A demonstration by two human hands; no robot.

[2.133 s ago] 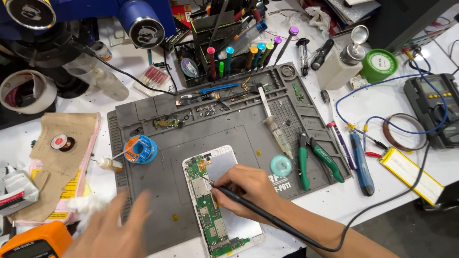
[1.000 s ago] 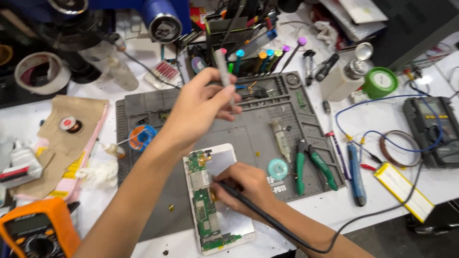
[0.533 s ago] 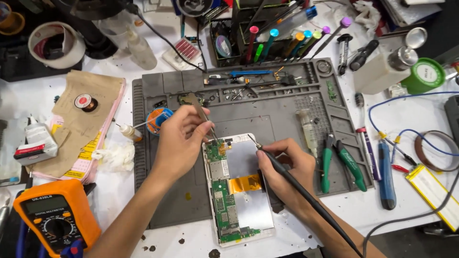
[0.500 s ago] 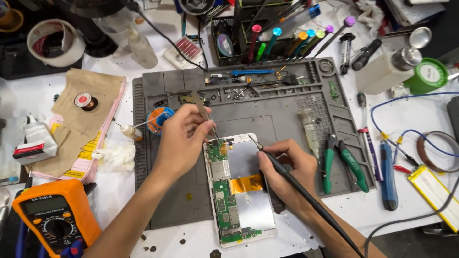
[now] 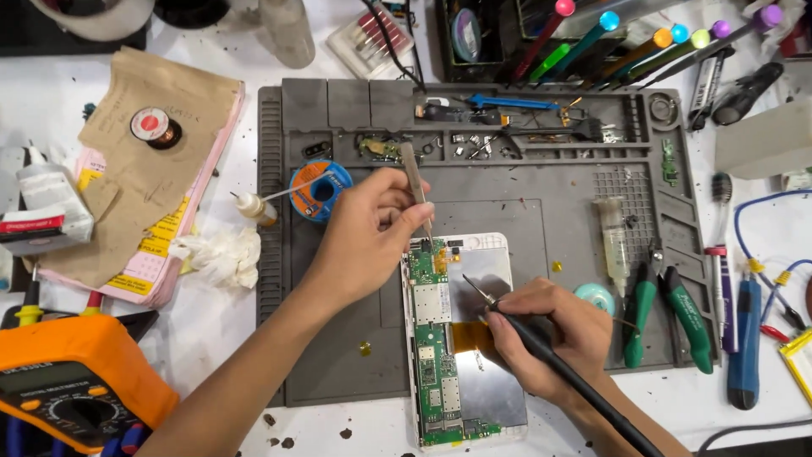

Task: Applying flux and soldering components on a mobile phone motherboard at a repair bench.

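An opened white phone (image 5: 461,338) lies on the grey work mat (image 5: 524,178), its green circuit board (image 5: 431,338) bared along the left side. My left hand (image 5: 372,228) holds metal tweezers (image 5: 417,190), their tips down at the top of the board. My right hand (image 5: 550,334) grips a black soldering iron (image 5: 541,355) like a pen, its thin tip resting over the silver plate just right of the board. An orange flex ribbon (image 5: 475,336) shows under my right fingers.
A blue solder spool (image 5: 315,189) and white dropper bottle (image 5: 254,208) sit left of my hand. Green pliers (image 5: 664,313), syringe (image 5: 615,245) and blue tool (image 5: 746,338) lie right. An orange multimeter (image 5: 68,389) is bottom left, tissue (image 5: 218,256) and papers (image 5: 144,169) beside it.
My left hand rose to the tool rack at the back, took the tweezers and came down to the top of the phone board. The right hand kept the iron over the phone.
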